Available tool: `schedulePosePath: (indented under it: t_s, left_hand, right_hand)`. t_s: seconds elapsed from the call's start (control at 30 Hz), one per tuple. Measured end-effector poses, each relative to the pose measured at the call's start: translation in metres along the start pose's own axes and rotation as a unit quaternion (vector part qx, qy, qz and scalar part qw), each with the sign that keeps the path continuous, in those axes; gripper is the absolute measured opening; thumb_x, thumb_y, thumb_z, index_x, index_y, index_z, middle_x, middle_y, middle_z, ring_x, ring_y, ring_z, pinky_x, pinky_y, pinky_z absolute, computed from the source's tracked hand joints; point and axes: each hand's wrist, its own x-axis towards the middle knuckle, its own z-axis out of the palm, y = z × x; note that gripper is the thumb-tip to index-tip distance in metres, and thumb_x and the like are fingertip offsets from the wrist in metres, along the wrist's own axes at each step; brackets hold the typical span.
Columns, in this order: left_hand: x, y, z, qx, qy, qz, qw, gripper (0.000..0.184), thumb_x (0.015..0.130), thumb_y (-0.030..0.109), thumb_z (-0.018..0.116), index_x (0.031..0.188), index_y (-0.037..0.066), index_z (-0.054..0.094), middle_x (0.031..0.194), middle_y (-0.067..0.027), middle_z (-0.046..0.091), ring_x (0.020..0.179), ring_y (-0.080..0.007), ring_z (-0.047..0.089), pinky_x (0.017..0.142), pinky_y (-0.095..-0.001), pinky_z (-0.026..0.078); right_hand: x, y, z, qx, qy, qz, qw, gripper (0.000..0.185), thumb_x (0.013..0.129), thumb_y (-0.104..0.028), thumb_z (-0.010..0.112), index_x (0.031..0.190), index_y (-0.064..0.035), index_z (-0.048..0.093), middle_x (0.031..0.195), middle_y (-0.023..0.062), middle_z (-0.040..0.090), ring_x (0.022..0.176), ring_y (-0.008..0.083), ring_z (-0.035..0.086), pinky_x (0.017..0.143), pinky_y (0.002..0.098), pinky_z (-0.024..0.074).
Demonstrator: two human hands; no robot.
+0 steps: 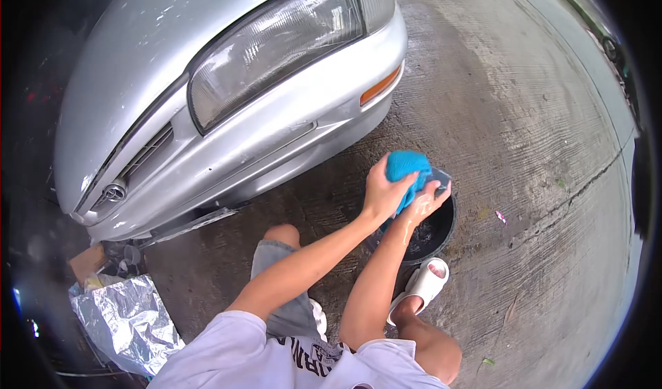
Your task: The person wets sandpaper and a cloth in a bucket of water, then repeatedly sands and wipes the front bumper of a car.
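A bright blue cloth (407, 166) is bunched up above a round black bucket (449, 229). My left hand (385, 192) is closed around the cloth's upper left side. Lower and to the right, my right hand (426, 201) has its fingers curled at the cloth's lower part, and its wrist looks wet with suds. A grey-blue patch shows beside the right fingers; I cannot tell whether it is a separate object or the bucket's far side. Dark liquid with some froth lies inside the bucket, partly hidden by my forearms.
A silver car's front end, with its headlight (276, 51) and bumper (296, 137), fills the upper left. Crumpled silver foil sheeting (127, 320) lies at the lower left near a piece of cardboard (87, 261). My white slipper (427, 282) is against the bucket on the damp concrete (524, 148).
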Motion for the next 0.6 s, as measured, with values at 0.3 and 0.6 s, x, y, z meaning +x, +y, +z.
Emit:
schedulePosePath:
  t_s: [0.3,0.6]
  left_hand:
    - [0.148,0.172,-0.021,0.537,-0.040,0.545,0.643,0.025,0.077,0.012,0.069,0.100,0.019,0.068,0.096,-0.0028,0.065,0.095,-0.0259,0.064,0.068,-0.0370,0.058]
    - [0.071,0.166,-0.192,0.743,-0.132,0.369,0.542,0.018,0.081,0.011,0.063,0.097,0.019,0.059,0.115,-0.0004,0.061,0.096,-0.0270,0.060,0.061,-0.0348,0.060]
  right_hand:
    - [-0.027,0.015,0.018,0.139,-0.055,0.159,0.976,0.051,0.102,-0.038,0.054,0.139,-0.0041,0.043,0.123,0.0133,0.055,0.105,0.0227,0.054,0.082,0.0398,0.0466]
    - [-0.007,0.038,0.048,0.127,-0.035,0.187,0.973,0.062,0.103,-0.036,0.052,0.150,-0.0039,0.028,0.140,0.0191,0.046,0.114,0.0282,0.052,0.086,0.0420,0.0468]
